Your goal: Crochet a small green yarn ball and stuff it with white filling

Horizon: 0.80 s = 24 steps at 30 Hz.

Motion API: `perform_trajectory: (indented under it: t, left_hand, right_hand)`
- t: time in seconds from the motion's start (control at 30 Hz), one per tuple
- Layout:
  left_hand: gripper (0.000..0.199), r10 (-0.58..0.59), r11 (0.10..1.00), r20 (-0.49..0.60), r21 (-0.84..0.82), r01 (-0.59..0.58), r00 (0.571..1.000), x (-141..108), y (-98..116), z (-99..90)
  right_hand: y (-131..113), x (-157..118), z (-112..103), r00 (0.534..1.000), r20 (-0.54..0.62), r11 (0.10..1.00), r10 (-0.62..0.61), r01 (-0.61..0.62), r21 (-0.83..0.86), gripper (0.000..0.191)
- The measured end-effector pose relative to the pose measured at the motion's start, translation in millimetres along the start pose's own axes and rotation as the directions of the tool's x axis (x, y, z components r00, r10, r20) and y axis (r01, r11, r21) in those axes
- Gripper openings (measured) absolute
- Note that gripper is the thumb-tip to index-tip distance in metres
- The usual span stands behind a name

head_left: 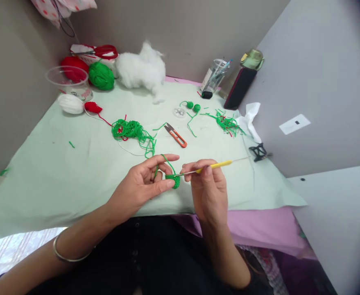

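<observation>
Between the thumb and fingers of my left hand is a small green crochet piece. Green yarn loops over the raised index finger and runs down to the piece. My right hand pinches a crochet hook with a yellow handle, its metal tip at the top edge of the crochet piece. Beyond my left hand lies a loose tangle of green yarn with some red strands in it. Orange thread snips rest on the table just past both hands.
Two small green crocheted balls lie near green yarn scraps. White stuffing, a green yarn ball, red scissors and a clear tub stand at the back left. A phone leans at the back right beside a clear cup.
</observation>
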State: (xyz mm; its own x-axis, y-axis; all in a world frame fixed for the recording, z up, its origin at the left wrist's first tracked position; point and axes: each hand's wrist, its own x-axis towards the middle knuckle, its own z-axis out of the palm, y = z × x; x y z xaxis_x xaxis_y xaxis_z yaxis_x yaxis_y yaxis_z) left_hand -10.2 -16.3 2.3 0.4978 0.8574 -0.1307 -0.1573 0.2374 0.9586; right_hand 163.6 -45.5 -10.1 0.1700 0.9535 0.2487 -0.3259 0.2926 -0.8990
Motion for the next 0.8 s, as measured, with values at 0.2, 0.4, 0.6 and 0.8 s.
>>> perform_trajectory:
  t: [0.2, 0.4, 0.6, 0.8]
  left_hand:
    - [0.042, 0.036, 0.992, -0.103, 0.126, -0.023, 0.994, -3.5, 4.7, 3.3]
    - [0.056, 0.07, 0.992, -0.193, 0.12, -0.047, 0.979, -5.4, 3.4, 12.8]
    - [0.051, -0.192, 0.917, 0.037, -0.348, 0.193, 0.981, -1.3, 6.7, 4.5]
    - [0.047, -0.133, 0.941, 0.041, -0.31, 0.139, 0.99, -1.1, 8.3, 3.3]
  right_hand:
    - [-6.2, -9.7, 0.1, 0.974, 0.072, 0.903, -0.214, 0.225, -0.365, 0.021]
    - [6.2, -17.1, 1.9, 0.752, 0.402, 0.307, -0.522, 0.606, -0.734, 0.019]
    - [5.5, -15.4, -0.7, 0.813, 0.171, 0.57, -0.557, 0.523, -0.634, 0.021]
    - [1.2, -9.9, 6.3, 0.984, -0.049, 0.969, -0.172, 0.16, -0.188, 0.018]
